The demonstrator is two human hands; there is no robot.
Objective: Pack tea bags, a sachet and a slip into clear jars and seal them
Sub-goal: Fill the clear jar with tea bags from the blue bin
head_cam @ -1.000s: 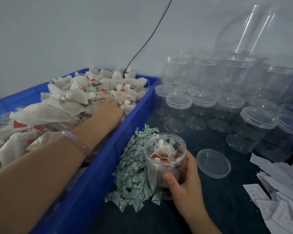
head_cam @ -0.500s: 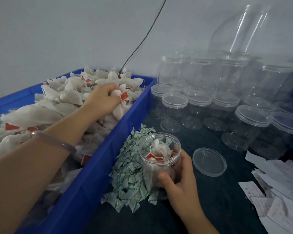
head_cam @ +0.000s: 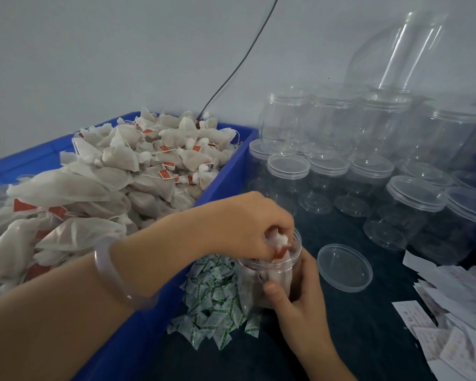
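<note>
An open clear jar (head_cam: 275,273) stands on the dark table, with tea bags inside it. My right hand (head_cam: 300,301) grips the jar's side from the front. My left hand (head_cam: 248,224) is over the jar's mouth, its fingers curled round a white tea bag (head_cam: 280,240) with a red tag that hangs into the opening. The jar's loose lid (head_cam: 344,267) lies flat to the right. A pile of green-and-white sachets (head_cam: 215,301) lies just left of the jar. White paper slips (head_cam: 451,323) are spread at the right edge.
A blue crate (head_cam: 226,177) heaped with tea bags (head_cam: 127,171) fills the left side. Several lidded empty clear jars (head_cam: 341,174) stand in rows behind, some stacked. A dark cable (head_cam: 239,64) runs up the grey wall.
My left hand has lifted a tea bag out of the blue crate and carried it right, down to the jar's mouth. My right hand has stayed on the jar.
</note>
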